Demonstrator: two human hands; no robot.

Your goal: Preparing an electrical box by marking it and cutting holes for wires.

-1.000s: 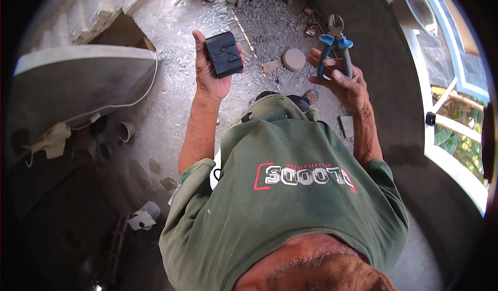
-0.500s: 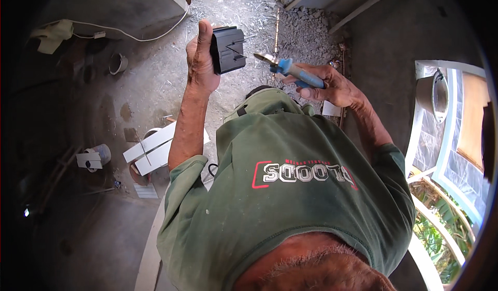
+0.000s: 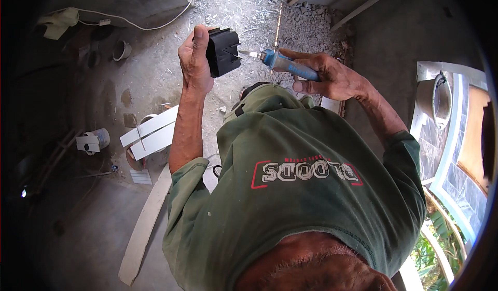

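My left hand (image 3: 195, 60) grips a black plastic box (image 3: 224, 53) by its left side, thumb up along the edge. Thin prongs or slats stick out from the box's right side. In my right hand (image 3: 332, 75) is a pair of pliers (image 3: 291, 65) with blue and grey handles, held level. Their metal jaws point left, right by the prongs; whether they touch I cannot tell. The fingers behind the pliers' handles are partly hidden.
Rubble (image 3: 306, 26) lies on the rough floor ahead. White boards (image 3: 155, 140) rest at the left, near a white bucket (image 3: 101, 136). A white cable (image 3: 140, 26) runs along the far left wall. On the right hangs a bucket (image 3: 434, 101) beside a window frame.
The pliers have moved left and levelled out, bringing their jaws close to the prongs. The black box has shifted slightly left and turned a little in my left hand.
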